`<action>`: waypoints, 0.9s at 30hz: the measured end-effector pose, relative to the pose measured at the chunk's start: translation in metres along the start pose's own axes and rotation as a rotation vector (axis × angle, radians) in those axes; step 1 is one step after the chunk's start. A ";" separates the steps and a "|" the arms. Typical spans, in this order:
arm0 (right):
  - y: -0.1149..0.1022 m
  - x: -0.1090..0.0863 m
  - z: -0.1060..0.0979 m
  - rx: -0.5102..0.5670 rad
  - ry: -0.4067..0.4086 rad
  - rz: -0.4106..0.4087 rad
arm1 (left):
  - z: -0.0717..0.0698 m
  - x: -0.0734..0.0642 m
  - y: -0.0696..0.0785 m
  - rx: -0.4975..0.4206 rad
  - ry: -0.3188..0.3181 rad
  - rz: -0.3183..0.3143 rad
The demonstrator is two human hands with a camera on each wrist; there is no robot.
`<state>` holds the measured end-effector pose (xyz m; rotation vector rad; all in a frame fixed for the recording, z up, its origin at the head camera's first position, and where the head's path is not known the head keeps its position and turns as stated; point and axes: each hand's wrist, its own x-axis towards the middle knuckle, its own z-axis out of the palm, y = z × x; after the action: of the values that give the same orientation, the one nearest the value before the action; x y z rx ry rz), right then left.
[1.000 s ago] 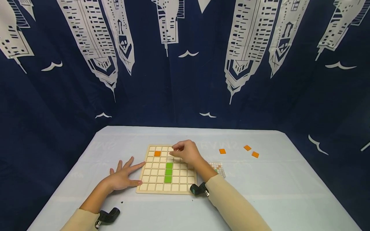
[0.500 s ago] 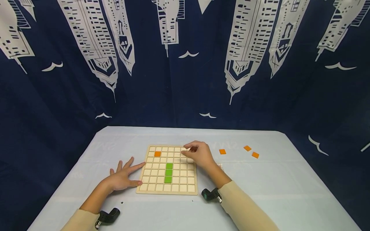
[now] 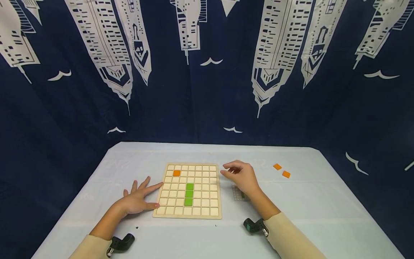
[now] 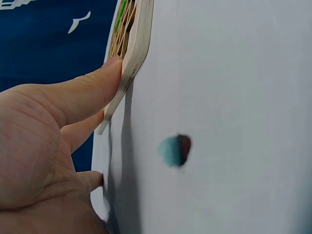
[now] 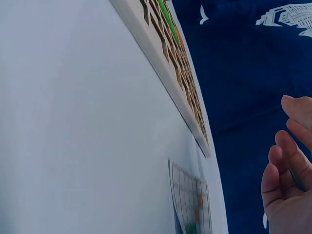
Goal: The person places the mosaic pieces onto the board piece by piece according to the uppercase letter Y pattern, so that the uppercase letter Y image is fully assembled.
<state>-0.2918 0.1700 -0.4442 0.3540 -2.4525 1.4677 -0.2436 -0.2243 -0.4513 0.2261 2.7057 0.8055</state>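
A square wooden grid board point(image 3: 187, 217) lies on the table, with one orange tile point(image 3: 176, 173) near its far left corner and a column of green tiles point(image 3: 189, 194) near the middle. Spread fingers of my left hand point(image 3: 137, 199) touch the board's left edge; in the left wrist view the thumb point(image 4: 92, 92) presses on its side. Just right of the board's far right corner, my right hand point(image 3: 242, 176) hovers with loosely bent fingers. Nothing shows between those fingers point(image 5: 287, 146) in the right wrist view.
A small printed grid card point(image 3: 237, 193) lies right of the board, partly covered by the right hand and forearm. Two loose orange tiles point(image 3: 281, 171) lie farther right. A small dark speck point(image 3: 137, 227) sits near the left wrist. A dark blue patterned curtain point(image 3: 194, 90) hangs behind the table.
My right hand has moved right, from over the board's far rows to beyond its right edge. It now hides a third loose orange tile seen earlier. The left hand stays put.
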 end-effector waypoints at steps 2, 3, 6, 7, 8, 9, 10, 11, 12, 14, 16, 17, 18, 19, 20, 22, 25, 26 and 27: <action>0.003 -0.003 -0.007 -0.008 0.010 -0.007 | 0.000 0.000 0.000 0.001 -0.003 -0.003; 0.005 -0.004 -0.011 -0.006 0.014 -0.008 | 0.000 0.000 0.000 0.001 -0.005 -0.003; 0.009 -0.007 -0.022 -0.016 0.025 -0.017 | -0.001 0.000 0.000 -0.001 -0.006 -0.002; 0.011 -0.008 -0.026 -0.019 0.028 -0.019 | -0.001 -0.001 0.000 0.000 -0.006 -0.001; 0.012 -0.009 -0.030 -0.025 0.029 -0.020 | -0.001 -0.001 0.001 0.000 -0.005 -0.001; 0.014 -0.010 -0.033 -0.030 0.030 -0.017 | -0.001 -0.001 0.001 -0.002 -0.005 -0.001; 0.016 -0.011 -0.037 -0.038 0.033 -0.017 | -0.001 -0.001 0.001 -0.003 -0.004 -0.002; 0.017 -0.012 -0.041 -0.044 0.035 -0.017 | -0.001 -0.001 0.001 -0.004 -0.003 -0.004; 0.019 -0.013 -0.045 -0.046 0.035 -0.014 | -0.001 0.000 0.001 -0.003 -0.002 -0.005; 0.023 -0.015 -0.052 -0.053 0.041 -0.010 | 0.000 0.000 0.000 -0.001 -0.002 -0.008; 0.027 -0.016 -0.059 -0.060 0.049 -0.003 | -0.001 0.000 0.001 -0.001 -0.002 -0.007; 0.029 -0.017 -0.062 -0.064 0.053 0.004 | -0.001 0.000 0.001 -0.001 -0.002 -0.007; 0.031 -0.018 -0.066 -0.073 0.058 0.012 | -0.001 0.000 0.001 -0.001 -0.002 -0.006; 0.033 -0.019 -0.069 -0.083 0.066 0.021 | -0.001 0.000 0.001 -0.002 -0.003 -0.005; 0.035 -0.020 -0.072 -0.095 0.073 0.027 | -0.001 -0.001 0.001 -0.005 -0.004 -0.004; 0.038 -0.022 -0.079 -0.121 0.089 0.035 | -0.001 -0.001 0.002 -0.004 -0.004 -0.001; 0.043 -0.026 -0.088 -0.158 0.122 0.046 | -0.001 -0.001 0.002 -0.005 -0.005 0.000; 0.044 -0.027 -0.091 -0.168 0.131 0.048 | -0.001 -0.001 0.002 -0.005 -0.003 0.000; 0.046 -0.028 -0.094 -0.176 0.139 0.053 | -0.001 -0.001 0.002 -0.005 -0.002 -0.001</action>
<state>-0.2716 0.2766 -0.4488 0.1476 -2.4715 1.2385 -0.2427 -0.2236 -0.4488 0.2242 2.7014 0.8115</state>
